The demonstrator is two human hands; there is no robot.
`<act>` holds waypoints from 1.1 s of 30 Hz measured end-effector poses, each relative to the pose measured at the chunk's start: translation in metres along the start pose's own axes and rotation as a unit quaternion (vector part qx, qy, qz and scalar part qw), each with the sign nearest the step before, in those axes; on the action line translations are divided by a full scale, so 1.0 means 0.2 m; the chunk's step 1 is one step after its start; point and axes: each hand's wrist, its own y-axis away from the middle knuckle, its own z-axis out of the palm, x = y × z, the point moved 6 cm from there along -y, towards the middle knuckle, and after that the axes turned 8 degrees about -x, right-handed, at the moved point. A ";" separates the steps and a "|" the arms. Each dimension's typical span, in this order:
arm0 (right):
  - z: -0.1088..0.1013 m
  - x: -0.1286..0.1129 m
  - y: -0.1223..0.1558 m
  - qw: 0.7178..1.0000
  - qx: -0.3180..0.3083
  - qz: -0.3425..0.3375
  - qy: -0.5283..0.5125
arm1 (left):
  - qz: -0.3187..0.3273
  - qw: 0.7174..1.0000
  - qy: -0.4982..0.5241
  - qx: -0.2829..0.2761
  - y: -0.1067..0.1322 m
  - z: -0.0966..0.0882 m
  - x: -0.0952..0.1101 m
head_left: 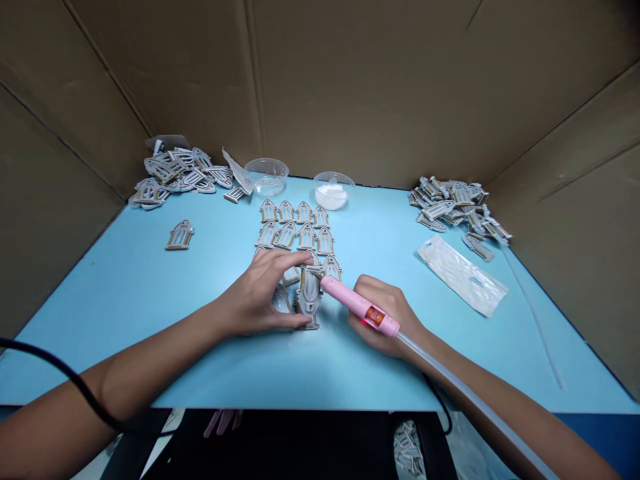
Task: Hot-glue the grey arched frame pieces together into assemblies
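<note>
Between the thumb and fingers of my left hand (263, 290) is a small arched window piece (309, 293), grey-white with gold edges. It is held over other pieces near the front of the rows. My right hand (387, 310) grips a pink hot glue gun (350, 301), its tip at the upper right side of the held piece. A long clear glue stick (460, 387) runs out of the gun's back, over my right forearm. Rows of matching arched pieces (287, 235) lie just beyond my left hand, which hides some of them.
Heaps of arched pieces lie at the back left (183, 167) and back right (453, 203). One loose piece (179, 235) lies at left. Two clear bowls (267, 167) (334, 179) stand behind. A white packet (463, 275) and another glue stick (537, 323) lie at right. Cardboard walls (380, 87) surround the table.
</note>
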 end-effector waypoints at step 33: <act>0.00 0.02 0.02 0.999 0.015 0.009 -0.027 | -0.002 1.000 -0.015 0.004 -0.01 -0.02 0.01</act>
